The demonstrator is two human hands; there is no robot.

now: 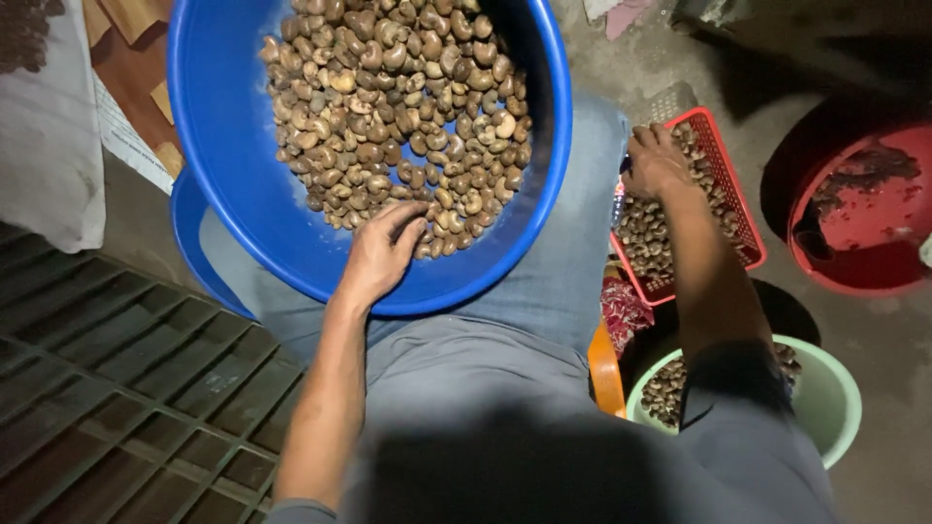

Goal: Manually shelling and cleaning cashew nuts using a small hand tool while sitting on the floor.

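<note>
- Head view: the left hand (383, 254) lies palm-down in the blue basin (233, 175) on the person's lap, fingers loosely curled over raw cashew nuts (398, 107) heaped just beyond the fingertips; whether it grips any cannot be told.
- The right hand (655, 160) reaches sideways into the red mesh basket (743, 209), fingers bent down among its nuts, grip hidden.
- A green bucket (835, 398) of nuts sits below that forearm.
</note>
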